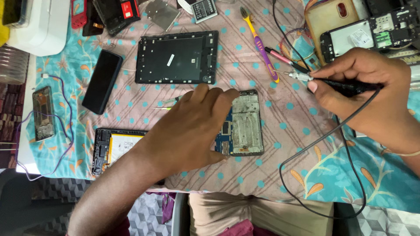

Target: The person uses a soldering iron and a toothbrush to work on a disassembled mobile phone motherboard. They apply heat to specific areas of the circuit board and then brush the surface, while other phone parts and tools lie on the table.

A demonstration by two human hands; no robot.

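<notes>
Presently, the left hand (192,126) lies flat, grip open, on the opened phone (245,124) on the desk (280,131); the right hand (367,91) grips a corded soldering iron (306,77).

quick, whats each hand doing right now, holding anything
Left hand: open, palm down, resting on the opened phone.
Right hand: closed around a black corded tool, its metal tip pointing left.

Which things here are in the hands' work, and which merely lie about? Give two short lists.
In use: opened phone under left hand; corded tool in right hand.
Lying about: tablet frame, toothbrush, black phone, pink pen.
</notes>
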